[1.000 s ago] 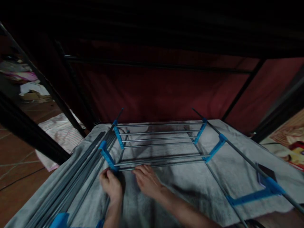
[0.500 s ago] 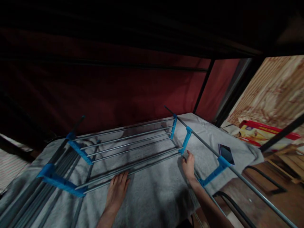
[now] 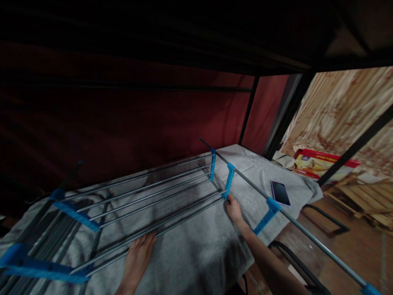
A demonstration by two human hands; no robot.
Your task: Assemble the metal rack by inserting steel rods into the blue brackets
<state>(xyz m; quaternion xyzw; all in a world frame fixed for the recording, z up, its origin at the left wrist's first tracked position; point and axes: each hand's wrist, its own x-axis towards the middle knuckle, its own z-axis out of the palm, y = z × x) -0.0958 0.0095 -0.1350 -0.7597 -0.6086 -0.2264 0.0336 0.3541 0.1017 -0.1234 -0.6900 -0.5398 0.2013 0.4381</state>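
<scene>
Left hand (image 3: 138,255), near: fingers close together, laid across the near pair of grey tubes (image 3: 184,221), which run beneath them. Loose tubes (image 3: 50,233), one bundle, near left, on a grey blanket (image 3: 196,254). Right hand (image 3: 233,209), farther right: fingertips at the foot of an upright blue bracket (image 3: 229,180), where the tubes' right ends meet it; dim light, cannot tell whether either hand grips or merely touches. Phone (image 3: 280,193), flat on the blanket, right. Red-and-yellow box (image 3: 322,163), far right. Red cloth (image 3: 172,119), far side.
</scene>
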